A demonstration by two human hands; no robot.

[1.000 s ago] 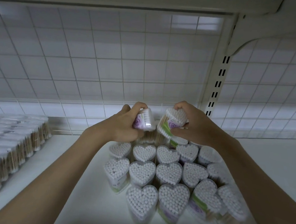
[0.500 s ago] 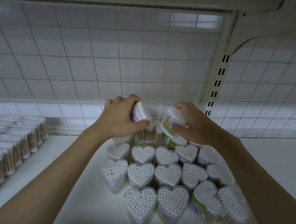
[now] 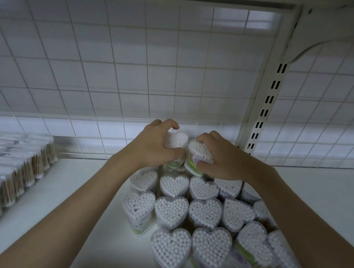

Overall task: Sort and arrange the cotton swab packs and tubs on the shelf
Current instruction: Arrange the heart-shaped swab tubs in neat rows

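Item: two heart-shaped cotton swab tubs, at the back row of the standing tub cluster [image 3: 189, 215], nearest the wire grid back panel [image 3: 134, 69]. Left hand [image 3: 150, 148] curls round an almost upright tub [image 3: 176, 140]; right hand [image 3: 222, 159] grips a tilted tub [image 3: 199, 154] touching it. Step judged: seating both behind the cluster. Next: right the tilted tub, align it, release. Bagged swab packs [image 3: 14, 165] lie well left of the cluster.

No text, brand or number can be read. The tubs [image 3: 171, 210] carry green and purple side labels, but their print is too small and blurred; one beside the left edge of the cluster shows only illegible dark marks.
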